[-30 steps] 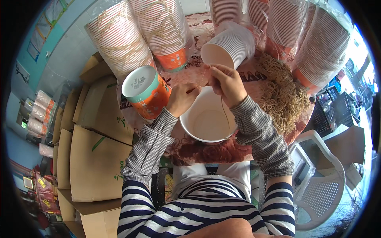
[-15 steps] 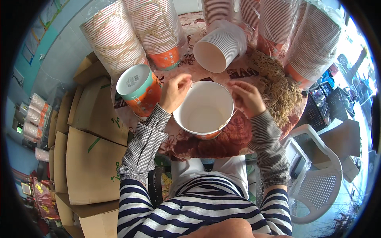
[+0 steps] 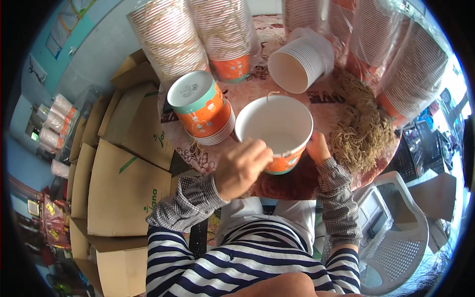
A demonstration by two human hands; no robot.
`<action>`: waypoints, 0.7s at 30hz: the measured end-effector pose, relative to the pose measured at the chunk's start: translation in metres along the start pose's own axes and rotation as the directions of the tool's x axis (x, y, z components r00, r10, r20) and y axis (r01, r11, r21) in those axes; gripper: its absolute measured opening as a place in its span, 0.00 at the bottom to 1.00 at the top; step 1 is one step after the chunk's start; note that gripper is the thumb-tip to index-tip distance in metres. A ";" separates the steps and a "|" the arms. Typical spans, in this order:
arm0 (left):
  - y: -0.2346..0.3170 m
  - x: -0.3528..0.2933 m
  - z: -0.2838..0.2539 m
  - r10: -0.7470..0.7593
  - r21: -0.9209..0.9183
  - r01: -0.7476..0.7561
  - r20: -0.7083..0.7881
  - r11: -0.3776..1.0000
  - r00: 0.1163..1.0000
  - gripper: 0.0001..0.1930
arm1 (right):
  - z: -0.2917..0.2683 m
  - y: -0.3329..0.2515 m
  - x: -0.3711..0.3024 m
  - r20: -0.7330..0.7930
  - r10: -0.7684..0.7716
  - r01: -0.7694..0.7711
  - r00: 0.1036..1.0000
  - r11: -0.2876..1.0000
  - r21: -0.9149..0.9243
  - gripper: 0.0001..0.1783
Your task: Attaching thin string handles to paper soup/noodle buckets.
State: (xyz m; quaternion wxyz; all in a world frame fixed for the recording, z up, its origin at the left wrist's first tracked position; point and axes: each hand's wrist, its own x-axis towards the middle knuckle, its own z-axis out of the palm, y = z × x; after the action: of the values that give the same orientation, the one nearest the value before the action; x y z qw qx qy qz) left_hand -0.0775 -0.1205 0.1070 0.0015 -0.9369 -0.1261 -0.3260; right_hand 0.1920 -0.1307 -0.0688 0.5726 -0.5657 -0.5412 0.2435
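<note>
A white-lined paper bucket (image 3: 285,164), orange and teal outside, stands mouth up near the front of the round table. My left hand (image 3: 242,167) is closed at its near left rim, fingers pinched together; what they hold is too blurred to make out. My right hand (image 3: 319,148) grips the bucket's right side, its fingertips partly hidden. A short end of tan cord (image 3: 272,94) sticks up at the far rim. Left of the bucket sits a short stack of upturned paper buckets (image 3: 202,116). A heap of tan cords (image 3: 365,131) lies to the right.
Tall stacks of paper buckets (image 3: 168,42) wrapped in clear plastic line the table's back. Another wrapped stack (image 3: 292,67) lies on its side. Cardboard boxes (image 3: 116,193) crowd the left, and a white plastic chair (image 3: 396,237) stands at the right.
The view has shifted, moving the table rightward in the picture. My left hand has come to the bucket's near rim, and my right hand has lowered onto its side.
</note>
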 end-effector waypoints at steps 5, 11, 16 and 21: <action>-0.077 -0.019 -0.002 -0.464 -0.425 0.319 -0.301 0.847 0.833 0.07 | 0.002 -0.046 0.000 0.093 0.442 -0.452 0.892 0.873 0.183 0.08; -0.116 -0.060 0.003 -0.883 -0.980 0.085 -0.122 0.179 0.453 0.09 | 0.000 -0.049 -0.004 0.139 0.426 -0.447 0.894 0.866 0.223 0.10; -0.139 -0.089 0.016 -0.913 -0.999 0.031 0.041 -0.031 0.407 0.11 | 0.001 -0.052 -0.004 0.139 0.433 -0.453 0.890 0.872 0.184 0.10; -0.133 -0.100 0.023 -0.910 -0.980 0.187 0.138 -0.068 0.391 0.11 | 0.001 -0.052 -0.004 0.143 0.429 -0.450 0.892 0.873 0.186 0.10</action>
State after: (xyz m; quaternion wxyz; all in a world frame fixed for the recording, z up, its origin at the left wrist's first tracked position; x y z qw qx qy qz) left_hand -0.1706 -0.0133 0.0167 -0.6442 -0.4083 -0.3133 -0.5657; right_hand 0.1725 -0.1465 -0.0226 0.5327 -0.5966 -0.3960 0.4512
